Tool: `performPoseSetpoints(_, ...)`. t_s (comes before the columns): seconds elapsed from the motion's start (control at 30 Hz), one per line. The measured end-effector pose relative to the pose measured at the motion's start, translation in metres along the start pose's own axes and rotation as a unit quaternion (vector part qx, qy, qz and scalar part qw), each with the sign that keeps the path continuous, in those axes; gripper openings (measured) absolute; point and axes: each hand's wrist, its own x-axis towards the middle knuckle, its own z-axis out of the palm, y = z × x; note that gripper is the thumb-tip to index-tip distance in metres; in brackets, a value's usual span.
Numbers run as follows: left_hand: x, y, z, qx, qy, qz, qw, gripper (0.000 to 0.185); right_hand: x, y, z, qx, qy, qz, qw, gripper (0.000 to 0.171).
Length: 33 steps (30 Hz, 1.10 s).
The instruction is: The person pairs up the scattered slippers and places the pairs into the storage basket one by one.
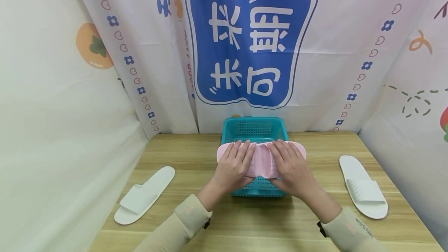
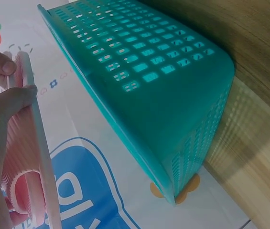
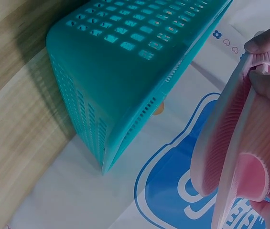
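Observation:
A pair of pink ribbed slippers (image 1: 262, 162) is held level above a teal plastic basket (image 1: 259, 192). My left hand (image 1: 231, 172) grips the left end, thumb on the near edge and fingers over the top. On the other end, my right hand (image 1: 294, 172) has a matching grip. Two soles lie close together with a narrow gap in the right wrist view, where the slippers (image 3: 237, 143) hang apart from the basket's rim (image 3: 139, 107). From the left wrist, the slippers (image 2: 41, 152) show edge-on beside the perforated basket (image 2: 158, 109). The basket's inside is largely hidden.
On the wooden table (image 1: 196, 224), one white slipper (image 1: 162, 178) lies at the left and another white slipper (image 1: 353, 168) at the right, both slanted. A printed cloth (image 1: 168, 88) hangs behind the basket, with cloth walls on both sides.

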Motion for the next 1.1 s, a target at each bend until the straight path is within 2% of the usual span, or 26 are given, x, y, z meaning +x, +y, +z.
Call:
performPoseSetpoints(0.2, 0.0003, 0.0003, 0.0007, -0.004, 0.004, -0.001, 1.0, 0.092, -0.0009, -0.0004, 0.0004, -0.003, -0.001, 0.003, 1.0, 0.104)
performPoseSetpoints(0.43, -0.0005, 0.0001, -0.0005, -0.007, -0.007, 0.0, 1.0, 0.092, -0.0018, -0.0014, -0.0007, 0.001, -0.003, 0.004, 1.0, 0.104)
performPoseSetpoints(0.77, -0.0019, -0.0003, -0.0007, -0.009, -0.004, 0.002, 1.0, 0.092, -0.0046, 0.0006, -0.0035, 0.012, -0.033, 0.005, 0.999, 0.107)
performPoseSetpoints(1.1, -0.0022, -0.0031, -0.0008, -0.022, 0.009, 0.006, 0.9997, 0.095, -0.0068, 0.0065, -0.0095, 0.02, -0.04, -0.03, 0.999, 0.112)
